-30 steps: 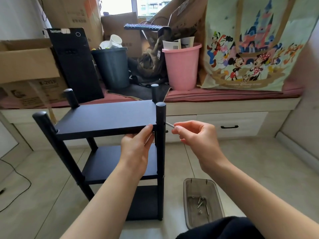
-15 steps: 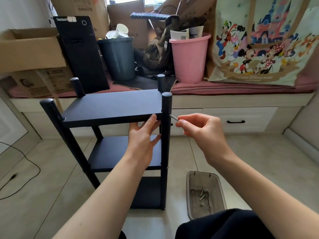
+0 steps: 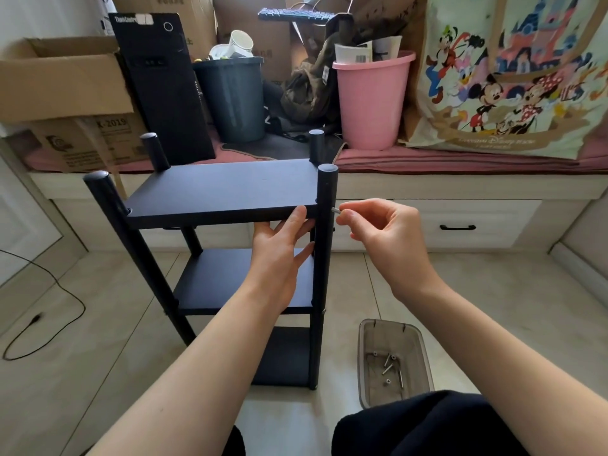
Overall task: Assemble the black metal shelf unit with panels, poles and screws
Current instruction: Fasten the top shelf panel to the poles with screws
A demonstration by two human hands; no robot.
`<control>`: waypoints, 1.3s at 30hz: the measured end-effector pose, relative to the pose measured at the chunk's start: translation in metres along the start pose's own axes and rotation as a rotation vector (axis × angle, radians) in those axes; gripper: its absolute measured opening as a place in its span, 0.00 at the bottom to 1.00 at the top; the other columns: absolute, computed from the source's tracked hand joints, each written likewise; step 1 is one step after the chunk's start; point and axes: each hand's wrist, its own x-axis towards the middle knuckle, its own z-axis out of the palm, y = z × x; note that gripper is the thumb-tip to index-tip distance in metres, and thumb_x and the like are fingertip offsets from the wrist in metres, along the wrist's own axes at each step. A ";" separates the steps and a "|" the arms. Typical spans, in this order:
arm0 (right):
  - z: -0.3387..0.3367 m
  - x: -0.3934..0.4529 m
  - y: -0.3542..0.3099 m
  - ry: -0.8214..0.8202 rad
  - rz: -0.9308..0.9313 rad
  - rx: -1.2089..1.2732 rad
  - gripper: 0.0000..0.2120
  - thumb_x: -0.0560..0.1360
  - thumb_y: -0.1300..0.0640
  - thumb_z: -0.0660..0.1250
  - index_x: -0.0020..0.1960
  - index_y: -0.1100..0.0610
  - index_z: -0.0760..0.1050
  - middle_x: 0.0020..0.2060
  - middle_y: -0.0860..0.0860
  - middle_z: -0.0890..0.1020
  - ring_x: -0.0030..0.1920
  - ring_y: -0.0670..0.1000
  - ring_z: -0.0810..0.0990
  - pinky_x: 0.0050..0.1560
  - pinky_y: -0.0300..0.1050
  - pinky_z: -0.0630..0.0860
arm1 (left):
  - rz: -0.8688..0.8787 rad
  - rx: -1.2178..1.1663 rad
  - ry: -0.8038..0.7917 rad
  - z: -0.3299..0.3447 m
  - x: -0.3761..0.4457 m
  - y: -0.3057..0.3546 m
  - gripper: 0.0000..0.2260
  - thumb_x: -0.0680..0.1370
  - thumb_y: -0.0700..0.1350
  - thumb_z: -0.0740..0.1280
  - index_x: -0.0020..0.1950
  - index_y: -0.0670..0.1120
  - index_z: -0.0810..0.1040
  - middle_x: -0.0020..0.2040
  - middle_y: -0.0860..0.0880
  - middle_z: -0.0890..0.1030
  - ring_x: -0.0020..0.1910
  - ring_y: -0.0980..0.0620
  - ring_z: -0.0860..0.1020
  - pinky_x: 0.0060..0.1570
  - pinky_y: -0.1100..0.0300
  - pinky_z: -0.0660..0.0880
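A black shelf unit (image 3: 223, 189) stands upright on the tiled floor, with three panels between its black poles. My left hand (image 3: 279, 248) reaches under the top panel's front edge, fingers straight, thumb on the edge beside the front right pole (image 3: 325, 225). My right hand (image 3: 378, 232) pinches a small silver screw (image 3: 336, 210) whose tip meets that pole at the height of the top panel. A clear plastic tray (image 3: 365, 357) on the floor to the right holds several loose screws (image 3: 390, 365).
Behind the shelf runs a low window bench with drawers (image 3: 460, 225), stacked with cardboard boxes (image 3: 62, 93), a black computer tower (image 3: 164, 87), a dark bin (image 3: 230, 100), a pink bin (image 3: 371, 100) and a printed bag (image 3: 513, 77). A black cable (image 3: 62, 291) lies on the floor at left.
The view has tilted and drawn nearer. My left hand has opened and slid under the top panel. My right hand has brought the screw in against the front right pole.
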 end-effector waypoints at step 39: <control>-0.003 0.008 0.000 -0.044 -0.223 -0.301 0.03 0.74 0.61 0.74 0.48 0.57 0.84 0.40 0.45 0.85 0.42 0.44 0.83 0.49 0.43 0.80 | -0.012 -0.012 0.031 -0.002 0.004 -0.004 0.12 0.82 0.45 0.67 0.65 0.49 0.72 0.60 0.49 0.84 0.57 0.51 0.84 0.60 0.44 0.77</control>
